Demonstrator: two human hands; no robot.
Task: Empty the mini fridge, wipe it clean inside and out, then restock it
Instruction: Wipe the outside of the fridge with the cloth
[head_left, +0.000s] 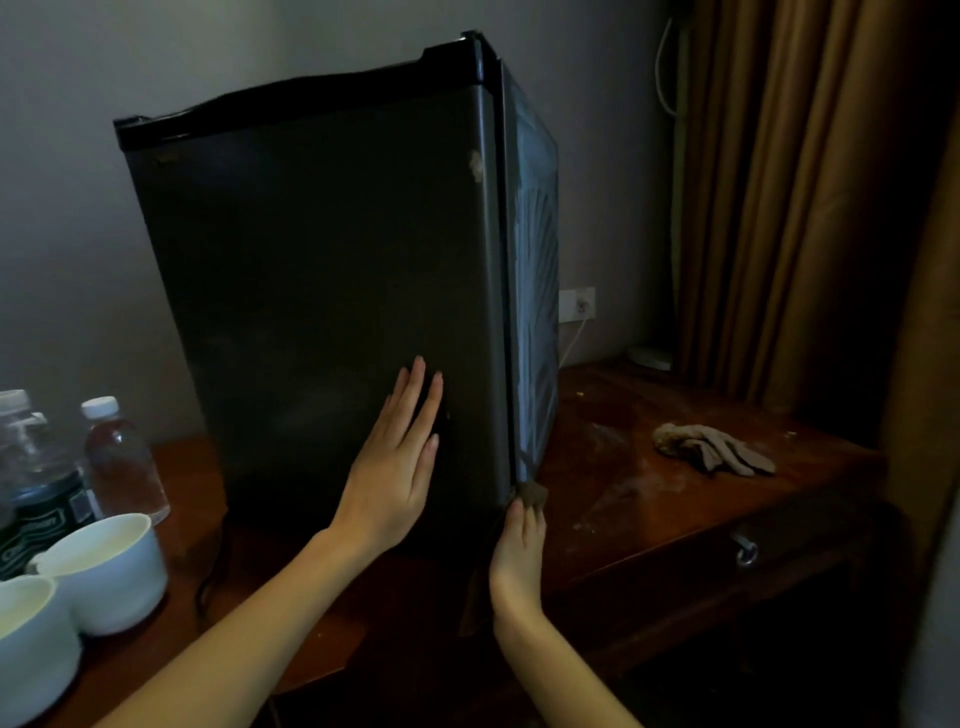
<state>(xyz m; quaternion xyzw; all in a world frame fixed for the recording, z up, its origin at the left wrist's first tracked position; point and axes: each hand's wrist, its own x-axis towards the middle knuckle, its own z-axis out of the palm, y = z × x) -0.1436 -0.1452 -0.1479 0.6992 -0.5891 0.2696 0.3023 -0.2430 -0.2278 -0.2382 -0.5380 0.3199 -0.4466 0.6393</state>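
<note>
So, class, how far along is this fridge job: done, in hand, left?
Done, it seems: emptying, since clear plastic bottles stand on the brown wooden desk. In hand: the left hand lies flat on the dark grey mini fridge while the right hand holds a brown cloth at its lower corner. Left: restocking; the inside is hidden.

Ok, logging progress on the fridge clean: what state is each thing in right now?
Mini fridge: upright on desk.
Left hand: flat against fridge side.
Right hand: grips cloth at fridge's lower corner.
Bottles: capped, upright.
Cups: upright.
Gloves: lying on desk.
Plug: in wall socket.
</note>
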